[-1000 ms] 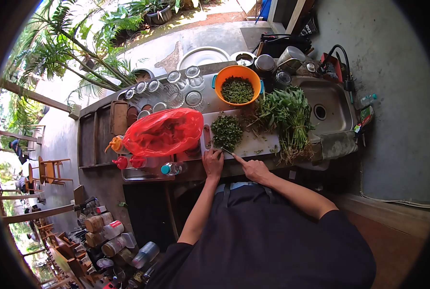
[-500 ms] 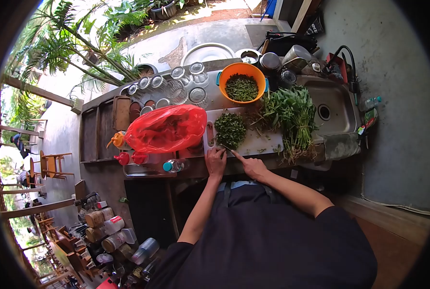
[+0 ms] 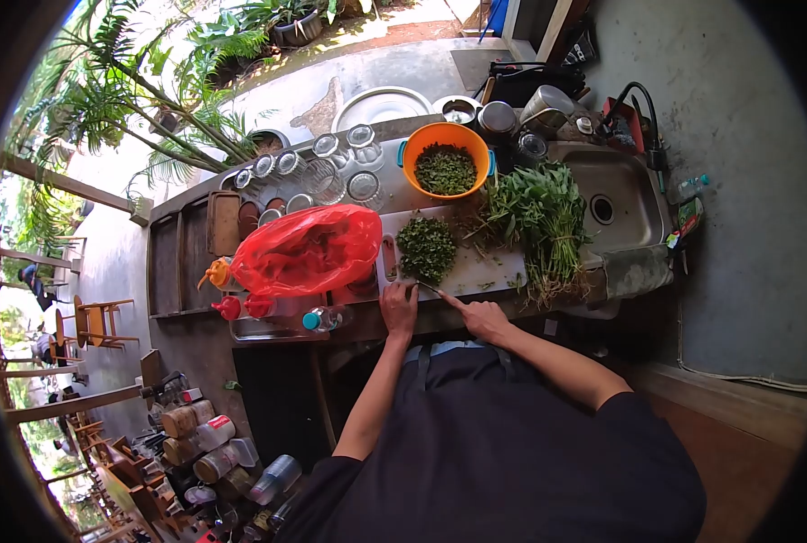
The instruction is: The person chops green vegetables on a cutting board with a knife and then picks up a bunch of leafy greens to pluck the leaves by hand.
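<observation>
My right hand is closed around a small knife, index finger stretched along it, the blade pointing left toward my other hand. At the front left corner of the white cutting board, my left hand has its fingers bent together near the knife tip; what they hold, if anything, is too small to make out. Just beyond both hands lies a heap of chopped green leaves. A large bunch of leafy stems rests over the board's right end, roots toward me.
Behind the board stands an orange colander with chopped greens inside. A red plastic bag and a blue-capped bottle are on the left, with several glasses behind. To the right is a metal sink.
The whole view has shifted slightly. Both hands stay at the board's front edge, and the knife tip now sits a little farther from the leaf heap.
</observation>
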`<state>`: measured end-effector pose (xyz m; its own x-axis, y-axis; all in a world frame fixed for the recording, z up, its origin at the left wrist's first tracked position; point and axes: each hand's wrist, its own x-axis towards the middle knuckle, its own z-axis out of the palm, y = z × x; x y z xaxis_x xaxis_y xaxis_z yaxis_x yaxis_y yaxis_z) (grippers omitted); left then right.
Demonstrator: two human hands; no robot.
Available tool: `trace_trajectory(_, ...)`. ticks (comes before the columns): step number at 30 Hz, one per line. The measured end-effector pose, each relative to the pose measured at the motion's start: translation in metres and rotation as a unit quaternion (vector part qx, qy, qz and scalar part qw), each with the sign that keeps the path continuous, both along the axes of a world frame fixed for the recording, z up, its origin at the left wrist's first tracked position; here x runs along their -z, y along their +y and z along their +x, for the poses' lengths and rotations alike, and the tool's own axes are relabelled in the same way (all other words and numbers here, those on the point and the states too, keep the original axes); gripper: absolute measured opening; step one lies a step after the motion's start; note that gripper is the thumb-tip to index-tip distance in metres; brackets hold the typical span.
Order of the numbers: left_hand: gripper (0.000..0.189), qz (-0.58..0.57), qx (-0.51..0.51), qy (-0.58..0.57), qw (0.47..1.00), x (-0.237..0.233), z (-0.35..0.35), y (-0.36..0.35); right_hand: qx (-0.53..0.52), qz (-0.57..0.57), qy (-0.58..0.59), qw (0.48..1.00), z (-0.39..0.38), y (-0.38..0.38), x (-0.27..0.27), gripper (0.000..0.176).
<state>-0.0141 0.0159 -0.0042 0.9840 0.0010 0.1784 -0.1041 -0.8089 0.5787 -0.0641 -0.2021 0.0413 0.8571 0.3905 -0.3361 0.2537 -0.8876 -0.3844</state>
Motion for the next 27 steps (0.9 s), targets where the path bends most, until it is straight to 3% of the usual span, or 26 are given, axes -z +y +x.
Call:
trace_trajectory(2, 0.012, -0.032, 0.039, -0.023, 0.998, 0.001, 0.0, 0.001, 0.005, 0.013, -0.017, 1.0, 0.002, 0.003, -0.005, 0.077)
trace_trajectory(12, 0.013, -0.031, 0.015, -0.011, 0.999, 0.001, 0.0, -0.003, 0.023, 0.047, 0.012, 0.999, 0.0, 0.007, -0.019, 0.076)
trace_trajectory(20, 0.013, -0.011, 0.053, -0.032, 0.998, -0.007, -0.007, 0.001, 0.016, 0.024, 0.019, 0.999, -0.004, 0.009, -0.009, 0.075)
trace_trajectory(27, 0.012, -0.011, 0.016, 0.002, 1.0, -0.01, -0.011, 0.004, 0.03, 0.021, 0.013, 0.999, 0.003, 0.019, -0.005, 0.081)
